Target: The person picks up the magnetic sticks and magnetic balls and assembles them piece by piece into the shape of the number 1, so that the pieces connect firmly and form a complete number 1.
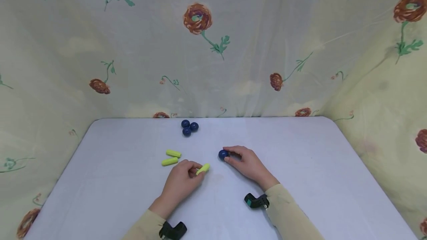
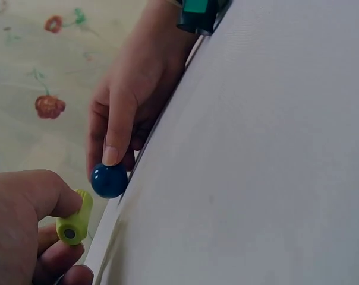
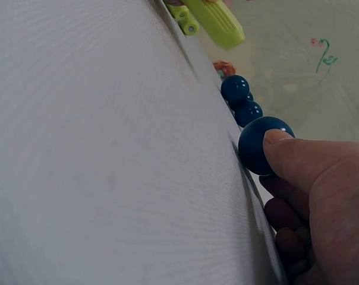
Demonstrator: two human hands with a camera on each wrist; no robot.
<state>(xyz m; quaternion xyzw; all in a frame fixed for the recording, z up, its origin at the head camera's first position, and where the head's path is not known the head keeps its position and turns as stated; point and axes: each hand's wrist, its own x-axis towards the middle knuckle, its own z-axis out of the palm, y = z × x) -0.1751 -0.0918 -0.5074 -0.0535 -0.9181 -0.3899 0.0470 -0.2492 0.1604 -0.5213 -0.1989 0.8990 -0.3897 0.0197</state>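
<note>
My left hand (image 1: 181, 180) pinches a yellow-green magnetic rod (image 1: 203, 169) between thumb and fingers. In the left wrist view this rod (image 2: 75, 218) shows ridges and a dark round spot in its end. A dark blue ball (image 1: 223, 154) is held by the thumb and fingertips of my right hand (image 1: 248, 164), a short way right of the rod and apart from it. Two more yellow-green rods (image 1: 173, 153) lie side by side just beyond my left hand. Whether the held ball touches the table cannot be told.
Three dark blue balls (image 1: 186, 132) sit clustered near the far edge of the white table (image 1: 100, 180). A flower-printed cloth (image 1: 247, 43) hangs behind the table and along its sides. Each wrist wears a black camera (image 1: 257, 200).
</note>
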